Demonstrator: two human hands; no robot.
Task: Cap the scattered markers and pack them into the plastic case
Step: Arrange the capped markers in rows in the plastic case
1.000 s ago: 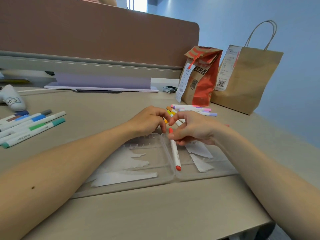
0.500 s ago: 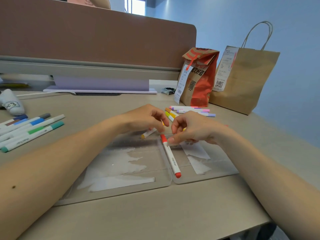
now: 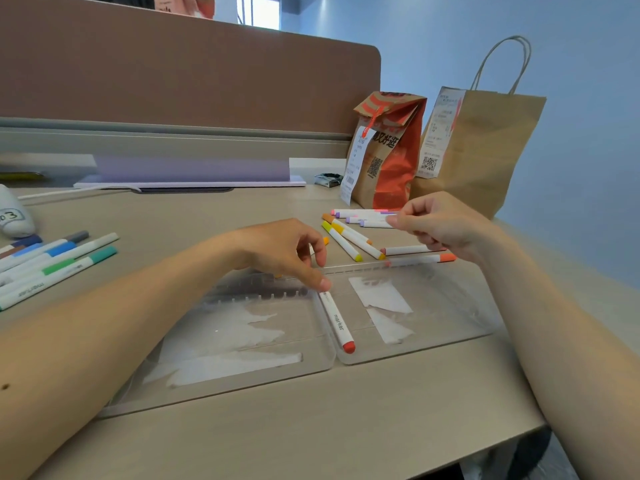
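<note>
Clear plastic case (image 3: 415,346): laid open and flat on the desk (image 3: 311,431), both halves facing up. Torn white paper scraps (image 3: 379,296) are seen inside.

One red-capped marker (image 3: 337,320) is lying in the right half, just beside the hinge, with the red cap toward the person. Its far end is touched by one fingertip of the left hand (image 3: 284,251). The other fingers are curled, and an orange tip (image 3: 325,241) is seen beside them. Whether anything is gripped there cannot be told.

The right hand (image 3: 446,226) is placed beyond the case's far edge. The end of a lilac-capped marker (image 3: 375,223) is pinched between thumb and forefinger.

Loose yellow-capped markers (image 3: 346,244) and an orange-capped marker (image 3: 419,260) are scattered just behind the case. Blue and green markers (image 3: 52,261) are grouped at far left, well apart. Two paper bags (image 3: 388,157) are standing at back right.
</note>
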